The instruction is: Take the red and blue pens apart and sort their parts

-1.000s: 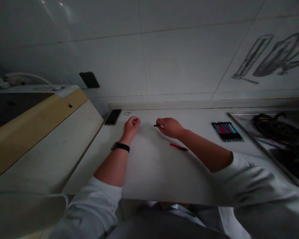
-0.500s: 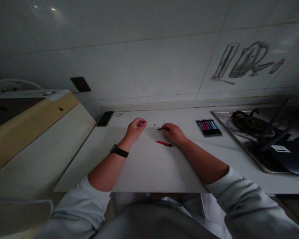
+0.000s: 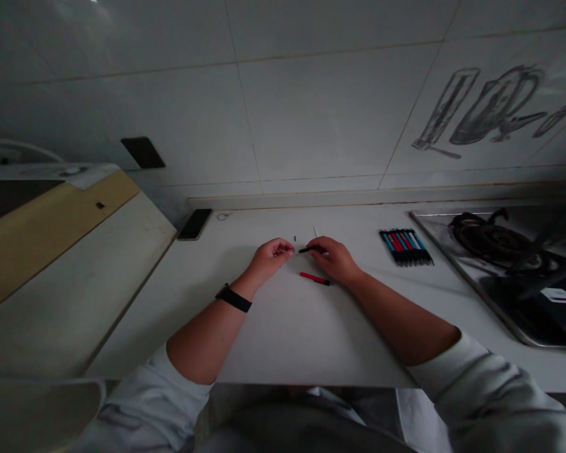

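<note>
My left hand (image 3: 270,259) is closed in a pinch at the middle of the white counter; what its fingertips hold is too small to make out. Facing it, my right hand (image 3: 337,259) grips a short black pen part (image 3: 305,250), whose end points left toward the left fingertips with a small gap between. Below the right hand lies a red and black pen piece (image 3: 314,278). A tiny dark piece (image 3: 295,238) rests just beyond the fingers. Behind the right hand, a thin white stick (image 3: 316,231), like a refill, shows in part.
A row of several coloured pens (image 3: 405,247) lies to the right, beside a gas stove (image 3: 495,251) with a metal rim. At the back left are a phone (image 3: 195,224) and a small ring-shaped thing (image 3: 223,216). A pale cabinet-like box (image 3: 89,264) borders the counter's left side.
My left hand has moved right and slightly nearer to me, closing in on the black pen part. My right hand still holds that part. The whole view has shifted slightly.
</note>
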